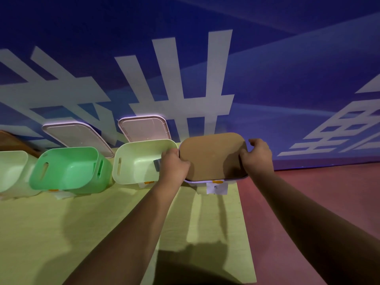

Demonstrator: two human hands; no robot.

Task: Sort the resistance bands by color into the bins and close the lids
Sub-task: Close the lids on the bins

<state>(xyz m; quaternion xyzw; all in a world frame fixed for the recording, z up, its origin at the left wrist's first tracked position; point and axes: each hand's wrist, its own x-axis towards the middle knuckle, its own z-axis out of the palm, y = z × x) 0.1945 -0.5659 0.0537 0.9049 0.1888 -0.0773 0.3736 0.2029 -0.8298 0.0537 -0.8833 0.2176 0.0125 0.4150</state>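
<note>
Two bare forearms reach out from the near edge over a pale yellow-green table (102, 233), which carries their soft shadows. They end at a flat brown lid (211, 157) with rounded corners, which lies on top of a pale lilac plastic bin (236, 178) standing at the table's far right corner. The left grip (174, 163) is clamped on the lid's left edge, fingers curled over it. The right grip (257, 155) is clamped on the lid's far right corner, thumb on top.

A white paper label (217, 188) with a handwritten mark hangs from the front of that bin, just under a small orange tab (218, 181). Just left of the lidded bin an open cream plastic bin (133, 161) is tilted toward the camera. A small grey piece (157, 164) lies inside it, partly hidden by the left grip; whether it is a band I cannot tell. Farther left stand an open mint-green plastic bin (67, 169) and, at the frame's edge, a pale whitish bin (12, 169).

Behind the cream and green bins, two pale pink rounded lids (144, 128) lean against a deep blue wall (287, 68) painted with large white characters. To the right of the lidded bin, past the table's edge, a dull red floor (308, 192) runs up to the wall.
</note>
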